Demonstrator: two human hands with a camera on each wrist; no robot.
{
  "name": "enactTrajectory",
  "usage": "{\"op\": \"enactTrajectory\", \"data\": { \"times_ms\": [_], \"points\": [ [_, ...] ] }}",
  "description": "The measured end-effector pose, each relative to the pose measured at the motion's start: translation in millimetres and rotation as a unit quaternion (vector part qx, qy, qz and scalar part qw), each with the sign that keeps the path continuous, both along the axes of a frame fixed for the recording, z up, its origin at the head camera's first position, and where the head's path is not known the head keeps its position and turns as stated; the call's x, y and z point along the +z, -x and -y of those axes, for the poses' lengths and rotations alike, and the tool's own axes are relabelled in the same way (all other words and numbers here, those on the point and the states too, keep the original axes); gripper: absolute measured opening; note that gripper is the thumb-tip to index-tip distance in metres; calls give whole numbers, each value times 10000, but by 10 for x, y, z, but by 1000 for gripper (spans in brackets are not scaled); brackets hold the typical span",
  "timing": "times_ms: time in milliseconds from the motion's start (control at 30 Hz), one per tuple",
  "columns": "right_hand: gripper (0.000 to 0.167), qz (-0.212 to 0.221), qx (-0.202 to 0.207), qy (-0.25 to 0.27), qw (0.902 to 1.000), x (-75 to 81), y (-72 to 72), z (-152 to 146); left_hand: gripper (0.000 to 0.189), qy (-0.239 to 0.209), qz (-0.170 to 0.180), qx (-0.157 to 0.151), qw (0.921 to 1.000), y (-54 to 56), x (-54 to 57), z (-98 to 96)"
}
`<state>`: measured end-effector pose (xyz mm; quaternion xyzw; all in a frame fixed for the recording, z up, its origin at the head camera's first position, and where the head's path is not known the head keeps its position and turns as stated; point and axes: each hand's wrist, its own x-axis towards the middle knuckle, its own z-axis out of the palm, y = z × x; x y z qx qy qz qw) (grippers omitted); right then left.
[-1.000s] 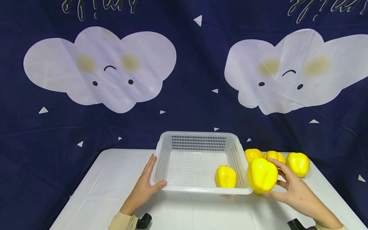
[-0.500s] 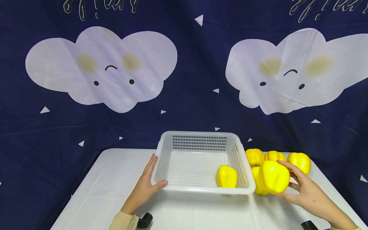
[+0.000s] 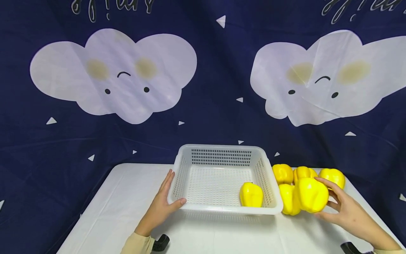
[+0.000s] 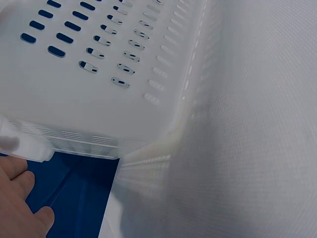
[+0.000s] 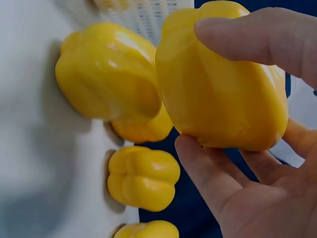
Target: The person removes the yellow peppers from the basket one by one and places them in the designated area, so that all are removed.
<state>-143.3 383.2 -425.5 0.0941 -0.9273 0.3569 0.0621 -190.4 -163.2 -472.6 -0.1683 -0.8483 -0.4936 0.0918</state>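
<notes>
In the head view, my right hand (image 3: pixel 350 211) holds a yellow bell pepper (image 3: pixel 312 194) between thumb and fingers, right of the basket. The right wrist view shows this held bell pepper (image 5: pixel 218 84) close up, raised off the table. Beside it another yellow bell pepper (image 3: pixel 288 199) rests near the basket's right wall. A white perforated basket (image 3: pixel 226 210) has one yellow bell pepper (image 3: pixel 251 194) in its front right corner. My left hand (image 3: pixel 160 208) rests against the basket's left front corner, fingers fairly straight along the side and thumb at the front rim.
Behind the held pepper, more yellow bell peppers stand along the far right of the white table (image 3: pixel 104 211): one (image 3: pixel 283 174) by the basket, another (image 3: pixel 302 172) in the middle, a third (image 3: pixel 332 177) furthest right. A dark blue cloth (image 3: pixel 219 77) with clouds hangs behind.
My right hand has moved right with the held bell pepper, away from the basket's rim, uncovering the pepper beside the basket. My left hand stays at the basket's corner.
</notes>
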Motion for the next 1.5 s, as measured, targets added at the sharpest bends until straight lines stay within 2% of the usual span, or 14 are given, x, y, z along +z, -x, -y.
{"op": "enactTrajectory", "data": {
  "times_ms": [167,400,733,1067,1300,1500],
  "points": [
    [110,14,-25,73,10000,-28,24,-75,100,1,-33,21,10000,-3,4,0],
    [114,37,-132,-129,9998,-78,56,-170,100,-28,-7,9,10000,-1,-2,13],
    [109,-243,-29,-312,9992,-163,90,-292,101,11,50,60,10000,-13,4,11],
    [107,298,-202,-733,9967,-154,124,-352,101,-24,14,12,10000,-11,0,4],
    [110,541,-190,-730,9957,-209,151,-397,101,6,55,11,10000,-8,-10,-1],
    [107,120,-21,-563,9983,-333,136,-442,101,14,57,-1,10000,-10,-6,-1]
  ]
}}
